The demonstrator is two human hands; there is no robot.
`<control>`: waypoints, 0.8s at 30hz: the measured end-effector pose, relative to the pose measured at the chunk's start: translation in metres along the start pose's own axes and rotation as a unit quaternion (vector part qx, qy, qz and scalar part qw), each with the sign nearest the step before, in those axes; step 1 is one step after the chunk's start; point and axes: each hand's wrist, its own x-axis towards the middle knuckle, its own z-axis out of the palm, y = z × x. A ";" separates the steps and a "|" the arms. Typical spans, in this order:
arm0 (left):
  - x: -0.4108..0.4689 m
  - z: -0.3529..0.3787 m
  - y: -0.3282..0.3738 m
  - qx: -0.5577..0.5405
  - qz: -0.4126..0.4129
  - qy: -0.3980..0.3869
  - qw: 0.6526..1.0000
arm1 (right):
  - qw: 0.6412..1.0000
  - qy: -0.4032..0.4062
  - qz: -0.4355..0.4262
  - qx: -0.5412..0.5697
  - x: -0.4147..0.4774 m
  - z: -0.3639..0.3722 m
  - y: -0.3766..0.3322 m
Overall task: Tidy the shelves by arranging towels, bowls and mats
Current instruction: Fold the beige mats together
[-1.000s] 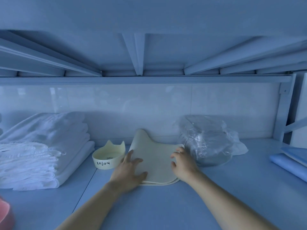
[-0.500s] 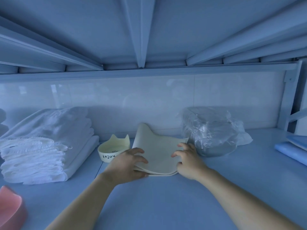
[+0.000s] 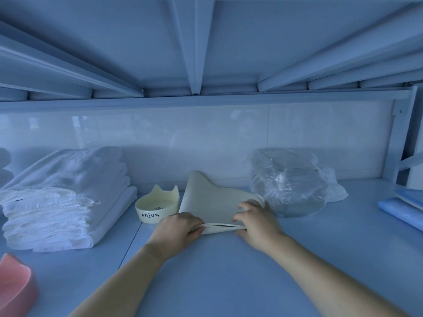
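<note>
**Both hands on the cream mats, mid-shelf**

Head view: shelf (image 3: 217,271), middle. Cream mats (image 3: 212,202) lie stacked, far corner curling up against the back wall. Left hand (image 3: 177,227) pinches the near-left edge. Right hand (image 3: 256,219) grips the near-right edge, fingers curled over the top. Cat-eared bowl (image 3: 158,205) sits just left of the mats, with the folded white towels (image 3: 66,197) further left. Plastic-wrapped bundle (image 3: 290,184) is to the right and a pink bowl (image 3: 13,291) near left.
</note>
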 end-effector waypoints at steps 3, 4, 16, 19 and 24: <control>0.001 0.001 0.001 -0.002 0.009 -0.002 1.000 | 0.998 0.013 -0.057 0.024 -0.002 0.003 -0.014; 0.000 0.001 0.001 -0.004 0.007 -0.005 1.000 | 0.998 0.010 -0.064 0.026 -0.003 0.004 -0.017; 0.003 0.012 0.008 -0.023 -0.040 -0.088 0.995 | 0.997 -0.011 0.001 0.081 -0.003 0.008 -0.003; 0.004 0.011 0.009 -0.016 -0.034 -0.072 0.997 | 0.994 0.002 0.031 0.102 0.000 0.012 0.007; 0.007 0.007 0.023 -0.005 -0.057 -0.049 0.997 | 0.992 0.032 0.066 0.100 0.006 0.010 0.014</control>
